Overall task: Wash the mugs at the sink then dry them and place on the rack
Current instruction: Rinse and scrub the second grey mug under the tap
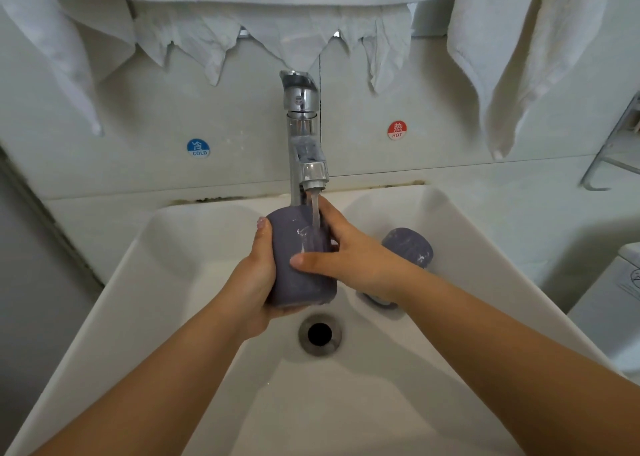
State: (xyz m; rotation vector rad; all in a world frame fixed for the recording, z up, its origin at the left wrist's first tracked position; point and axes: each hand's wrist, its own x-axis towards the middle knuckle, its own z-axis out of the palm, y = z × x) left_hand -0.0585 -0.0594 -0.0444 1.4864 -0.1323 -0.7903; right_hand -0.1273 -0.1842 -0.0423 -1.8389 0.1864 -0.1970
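Two purple mugs are in view, both over the white sink. The first mug lies on its side under the running tap, held above the drain. The left hand wraps it from nine o'clock, fingers curled beneath. The right hand grips it from three o'clock, thumb across the wall, fingers at the far end where the water lands. The second mug lies in the basin at three o'clock of the first, partly behind the right wrist. Two round stickers flank the tap: blue cold sticker at nine o'clock, red hot sticker at three. White towels hang at twelve.
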